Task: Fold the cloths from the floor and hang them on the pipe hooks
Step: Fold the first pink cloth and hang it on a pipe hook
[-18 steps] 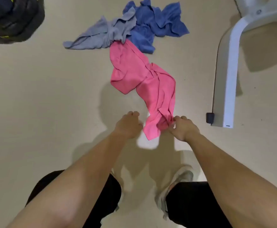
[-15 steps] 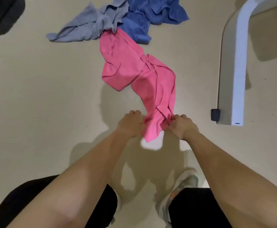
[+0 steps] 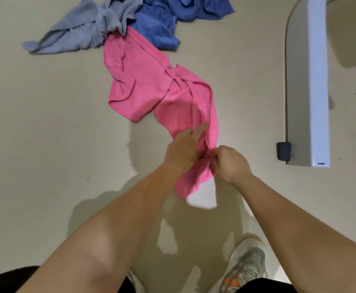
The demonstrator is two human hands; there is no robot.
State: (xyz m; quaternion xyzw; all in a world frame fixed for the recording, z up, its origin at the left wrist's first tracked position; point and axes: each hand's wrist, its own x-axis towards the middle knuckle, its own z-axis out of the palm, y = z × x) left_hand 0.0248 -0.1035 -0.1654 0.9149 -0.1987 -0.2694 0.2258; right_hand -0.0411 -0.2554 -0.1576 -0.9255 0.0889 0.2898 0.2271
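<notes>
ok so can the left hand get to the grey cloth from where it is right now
Probably not without leaning in. Nothing blocks the way, just bare floor between, but the left hand rests on the near end of the pink cloth, and the grey cloth lies beyond that cloth's far end.

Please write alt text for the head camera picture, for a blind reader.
A person's right hand pinches the near end of a crumpled pink cloth on a beige floor, while the left hand rests on it. A grey cloth and a blue cloth lie beyond; a white furniture leg stands at right.
</notes>
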